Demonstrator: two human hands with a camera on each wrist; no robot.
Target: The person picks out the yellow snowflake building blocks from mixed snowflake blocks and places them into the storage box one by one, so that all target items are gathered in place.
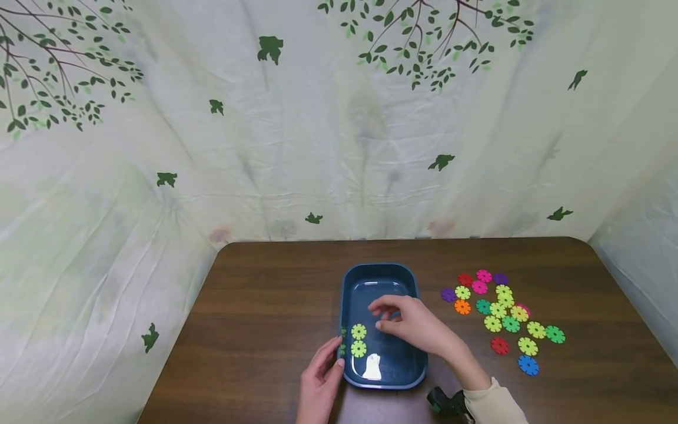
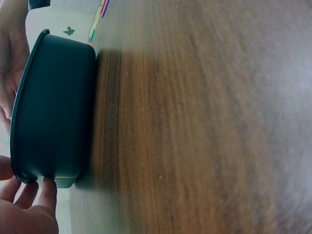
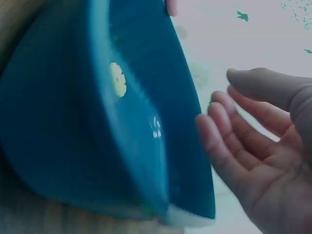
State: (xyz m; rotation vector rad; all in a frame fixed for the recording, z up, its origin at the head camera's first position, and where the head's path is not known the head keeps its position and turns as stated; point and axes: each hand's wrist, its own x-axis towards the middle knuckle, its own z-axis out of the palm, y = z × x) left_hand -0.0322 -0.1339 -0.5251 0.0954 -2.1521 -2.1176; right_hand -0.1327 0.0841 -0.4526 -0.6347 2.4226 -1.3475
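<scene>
A dark blue tray [image 1: 384, 377] stands on the table, with two yellow-green notched flower-shaped discs [image 1: 358, 340] lying flat near its left wall. My left hand [image 1: 320, 377] holds the tray's left side. The left wrist view has its fingers [image 2: 47, 195] against the outer wall and the thumb at the rim. Over the middle of the tray is my right hand [image 1: 405, 321], its fingers loosely bent. In the right wrist view, the right thumb [image 3: 263, 85] stands apart from the fingertips, and no disc shows between them.
Several loose discs in many colours, among them a blue disc [image 1: 528, 365] and an orange disc [image 1: 462, 307], are spread over the right half of the brown table [image 1: 238, 330]. A black object [image 1: 447, 403] is at the right wrist. Behind hangs a leaf-patterned cloth [image 1: 318, 147].
</scene>
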